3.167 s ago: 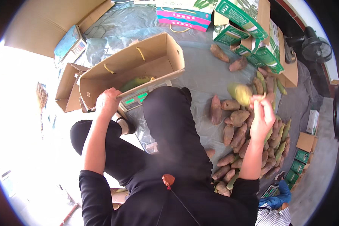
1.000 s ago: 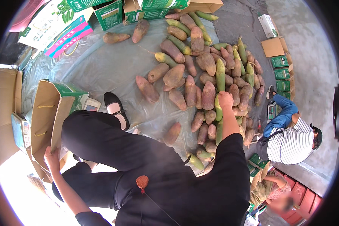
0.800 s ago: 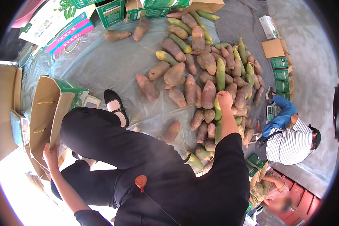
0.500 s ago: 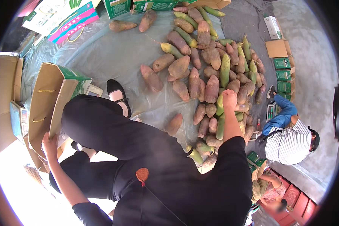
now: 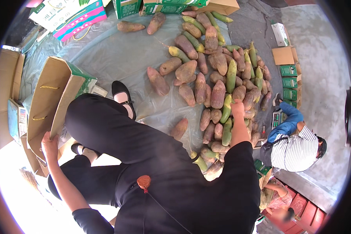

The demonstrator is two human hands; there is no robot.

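Observation:
My left hand [image 5: 50,145] grips the near edge of an open cardboard box [image 5: 46,101], green outside with yellow cord handles, tilted beside my left leg. To the right, my right hand [image 5: 238,107] reaches into a pile of soil-coated root vegetables. Its fingers are curled at the upper end of a yellow-green radish [image 5: 226,110]; whether they hold it is hidden. Around it lie reddish-brown roots [image 5: 217,94], a longer green radish [image 5: 231,76] and another green radish [image 5: 227,132].
Plastic sheeting [image 5: 117,50] covers the floor. Green boxes [image 5: 126,8] and a pink-blue carton [image 5: 80,23] stand at the far side. More green boxes [image 5: 289,82] line the right. A person in a striped shirt [image 5: 294,150] bends by a scale [image 5: 277,118]; another person [image 5: 279,195] is lower right.
My right hand has shifted slightly down and left, and more of the yellow-green radish beside it shows. My left hand stays on the box edge. The view has shifted a little.

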